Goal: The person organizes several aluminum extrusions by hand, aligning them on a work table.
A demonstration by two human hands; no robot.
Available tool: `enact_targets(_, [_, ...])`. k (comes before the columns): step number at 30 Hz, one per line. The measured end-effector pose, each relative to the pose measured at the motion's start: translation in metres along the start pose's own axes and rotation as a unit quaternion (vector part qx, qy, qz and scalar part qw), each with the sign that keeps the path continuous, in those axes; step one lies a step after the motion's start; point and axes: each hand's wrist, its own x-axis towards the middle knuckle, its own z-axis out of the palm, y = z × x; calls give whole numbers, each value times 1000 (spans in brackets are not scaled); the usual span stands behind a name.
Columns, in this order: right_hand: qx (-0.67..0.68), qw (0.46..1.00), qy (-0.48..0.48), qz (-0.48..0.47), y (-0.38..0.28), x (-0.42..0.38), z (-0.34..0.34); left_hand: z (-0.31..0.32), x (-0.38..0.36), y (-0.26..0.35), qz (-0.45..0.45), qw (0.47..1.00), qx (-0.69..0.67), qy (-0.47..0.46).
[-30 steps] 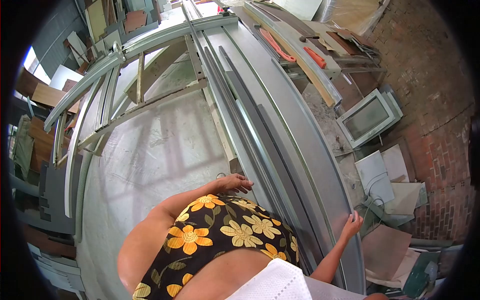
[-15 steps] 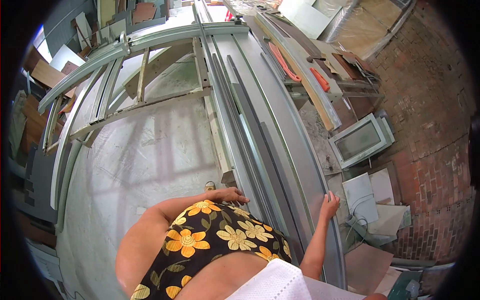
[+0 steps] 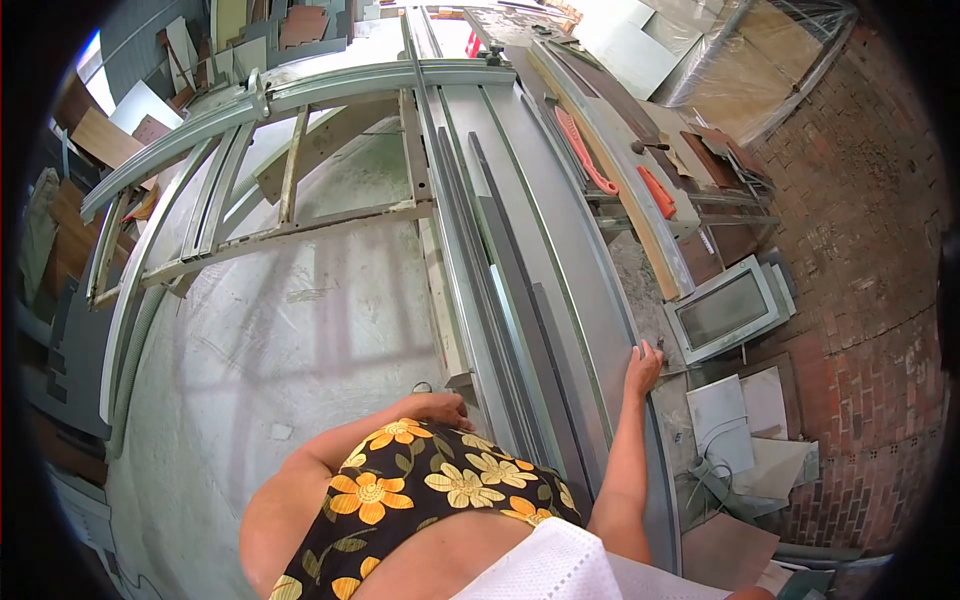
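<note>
A long grey metal sliding table point(image 3: 590, 290) runs away from me, with dark grey and silver metal strips point(image 3: 500, 235) lying lengthwise on it. My right hand point(image 3: 645, 368) is at the table's right edge, its fingers closed over the rim. Beside the table's left edge, close to my body, is my left hand point(image 3: 440, 408). Its fingers are loosely bent, partly hidden, and nothing shows in them. A black apron-like cloth with yellow flowers point(image 3: 465, 478) covers my front, next to the left hand.
A metal outrigger frame point(image 3: 290, 170) extends left over the concrete floor point(image 3: 320, 310). Right of the table, a wooden-edged bench point(image 3: 640, 225) holds a red-handled tool point(image 3: 585, 150) and an orange item point(image 3: 656, 192). A framed panel point(image 3: 725, 308) and loose boards point(image 3: 720, 420) lie at the right.
My right hand has moved forward along the table's edge. My left hand has drawn back a little to the left, its fingers more bent. The view has shifted slightly.
</note>
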Motion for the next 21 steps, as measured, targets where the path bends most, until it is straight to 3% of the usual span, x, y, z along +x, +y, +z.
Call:
enact_targets(4, [-6,1000,-5,-3,-11,8,4,-17,-21,10,18,993,118,23])
enact_targets(21, [-79,995,-29,60,-51,50,34,-72,-42,68,36,987,143,62])
